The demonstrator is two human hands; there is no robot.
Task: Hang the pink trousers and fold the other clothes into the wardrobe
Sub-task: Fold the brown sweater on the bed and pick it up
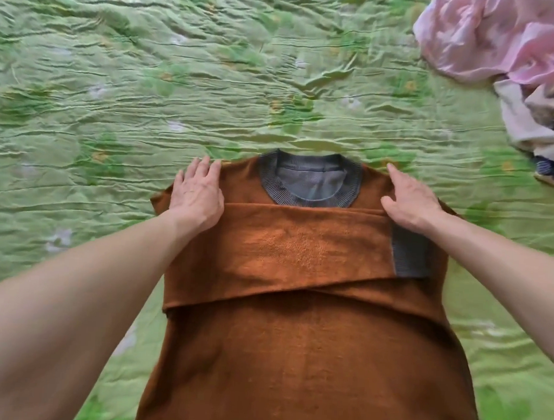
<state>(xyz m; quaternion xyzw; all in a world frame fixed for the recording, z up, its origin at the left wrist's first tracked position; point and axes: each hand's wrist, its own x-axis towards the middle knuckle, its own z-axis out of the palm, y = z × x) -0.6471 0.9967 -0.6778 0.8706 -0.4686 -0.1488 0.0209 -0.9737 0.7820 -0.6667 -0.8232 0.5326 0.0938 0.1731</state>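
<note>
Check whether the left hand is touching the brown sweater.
Touching. The head view shows the left hand lying flat, fingers straight, on the brown sweater at its shoulder, beside the grey collar.

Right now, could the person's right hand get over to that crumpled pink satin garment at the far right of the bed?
Probably yes. The right hand lies flat on the brown sweater, holding nothing, and only bare green bedspread lies between it and the pink satin garment. It looks like a long stretch, though.
</note>
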